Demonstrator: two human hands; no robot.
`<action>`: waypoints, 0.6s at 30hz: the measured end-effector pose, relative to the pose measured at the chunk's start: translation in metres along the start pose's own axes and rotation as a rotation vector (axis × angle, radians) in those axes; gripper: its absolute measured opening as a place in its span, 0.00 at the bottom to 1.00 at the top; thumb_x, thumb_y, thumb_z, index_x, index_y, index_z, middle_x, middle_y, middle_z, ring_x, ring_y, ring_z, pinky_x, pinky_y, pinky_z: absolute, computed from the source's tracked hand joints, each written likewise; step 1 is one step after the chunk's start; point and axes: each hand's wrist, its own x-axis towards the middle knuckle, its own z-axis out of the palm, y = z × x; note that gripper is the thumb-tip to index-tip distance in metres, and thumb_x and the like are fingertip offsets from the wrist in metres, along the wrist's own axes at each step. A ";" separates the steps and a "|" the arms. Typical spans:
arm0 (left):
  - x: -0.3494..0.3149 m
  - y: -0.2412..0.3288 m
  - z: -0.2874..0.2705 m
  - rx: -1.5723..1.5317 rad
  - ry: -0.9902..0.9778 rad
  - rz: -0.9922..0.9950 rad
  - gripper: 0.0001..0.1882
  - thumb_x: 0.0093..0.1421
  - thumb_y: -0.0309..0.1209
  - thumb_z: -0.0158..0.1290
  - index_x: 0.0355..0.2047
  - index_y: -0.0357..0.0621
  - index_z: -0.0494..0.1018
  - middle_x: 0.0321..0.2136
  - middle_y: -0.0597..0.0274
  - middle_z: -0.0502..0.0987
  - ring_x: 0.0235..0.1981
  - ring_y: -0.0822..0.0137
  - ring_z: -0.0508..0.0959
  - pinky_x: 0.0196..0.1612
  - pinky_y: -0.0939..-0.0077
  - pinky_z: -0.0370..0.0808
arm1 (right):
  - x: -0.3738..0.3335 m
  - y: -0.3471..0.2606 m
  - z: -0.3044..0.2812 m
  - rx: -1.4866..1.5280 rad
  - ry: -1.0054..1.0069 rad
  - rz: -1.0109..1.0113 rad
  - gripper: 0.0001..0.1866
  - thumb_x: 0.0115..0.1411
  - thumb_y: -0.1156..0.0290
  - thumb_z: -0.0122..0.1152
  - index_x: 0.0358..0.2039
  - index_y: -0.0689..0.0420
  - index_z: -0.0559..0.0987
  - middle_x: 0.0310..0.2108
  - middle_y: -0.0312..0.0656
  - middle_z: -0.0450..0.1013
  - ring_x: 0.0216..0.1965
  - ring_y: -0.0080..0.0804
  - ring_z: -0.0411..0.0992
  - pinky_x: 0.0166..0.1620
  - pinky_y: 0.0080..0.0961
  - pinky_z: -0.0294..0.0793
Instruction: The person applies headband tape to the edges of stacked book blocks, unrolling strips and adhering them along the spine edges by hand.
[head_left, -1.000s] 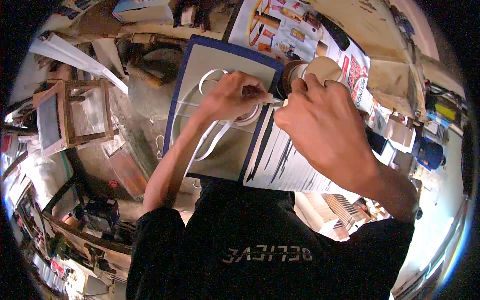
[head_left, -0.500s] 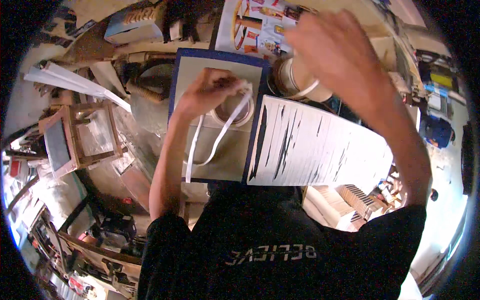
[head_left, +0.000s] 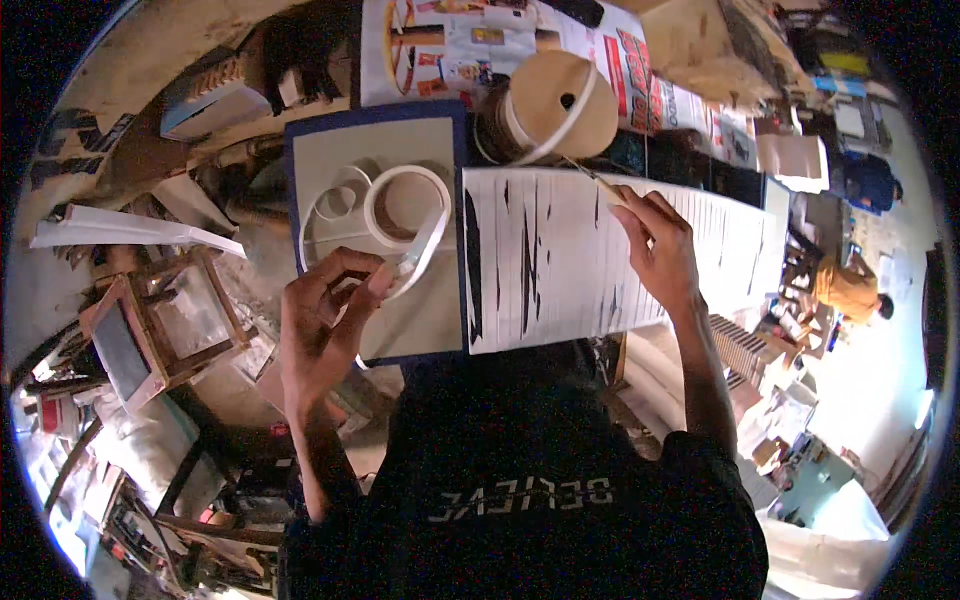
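My left hand (head_left: pixel 332 310) pinches a white ribbon (head_left: pixel 424 255) between thumb and fingertips. The ribbon loops beside a white ring-shaped roll (head_left: pixel 372 208) lying on a beige board with a dark blue border (head_left: pixel 300 165). In my right hand (head_left: pixel 662 245) is a slim tool with a pale handle (head_left: pixel 610 192). Its narrow tip points up and left, near a round drum with a tan top (head_left: pixel 545 88); what kind of tool it is cannot be made out. A white strip crosses the drum's top. Below the tool lies a long white stack with dark slits (head_left: pixel 580 265).
A printed colourful sheet (head_left: pixel 460 50) lies beyond the board. On the left stand a wooden frame (head_left: pixel 185 310) and long white strips (head_left: pixel 130 228). Cardboard pieces (head_left: pixel 735 350) are stacked at the right. Farther right sits a person in orange (head_left: pixel 845 285).
My right hand has come down from over the drum and now shows the slim tool clearly. My left hand has dropped lower with the ribbon, uncovering the white roll. The view has shifted.
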 end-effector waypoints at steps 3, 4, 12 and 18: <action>-0.011 0.011 0.007 0.027 -0.100 -0.052 0.05 0.62 0.22 0.56 0.36 0.32 0.77 0.31 0.58 0.78 0.31 0.72 0.77 0.35 0.77 0.74 | -0.019 0.033 0.006 -0.053 0.088 0.048 0.16 0.62 0.72 0.60 0.51 0.55 0.78 0.30 0.46 0.73 0.30 0.40 0.74 0.36 0.34 0.74; -0.015 0.015 0.011 0.039 -0.111 -0.050 0.05 0.62 0.22 0.56 0.36 0.32 0.77 0.31 0.58 0.78 0.31 0.72 0.77 0.35 0.77 0.74 | -0.023 0.042 0.009 -0.046 0.097 0.059 0.16 0.62 0.72 0.60 0.51 0.55 0.78 0.30 0.46 0.73 0.30 0.40 0.74 0.36 0.34 0.74; -0.054 -0.004 0.055 0.017 0.205 -0.116 0.09 0.69 0.35 0.50 0.38 0.42 0.71 0.26 0.68 0.74 0.23 0.82 0.68 0.24 0.87 0.62 | -0.081 -0.016 0.039 0.197 -0.040 -0.193 0.14 0.59 0.73 0.65 0.47 0.55 0.80 0.44 0.43 0.73 0.45 0.42 0.72 0.48 0.36 0.75; -0.096 -0.019 0.080 -0.049 0.468 0.061 0.08 0.68 0.36 0.54 0.39 0.46 0.73 0.20 0.71 0.71 0.19 0.82 0.65 0.21 0.86 0.57 | -0.104 -0.062 0.098 0.452 -0.079 -0.614 0.11 0.56 0.76 0.64 0.42 0.59 0.79 0.37 0.44 0.72 0.41 0.42 0.73 0.44 0.35 0.78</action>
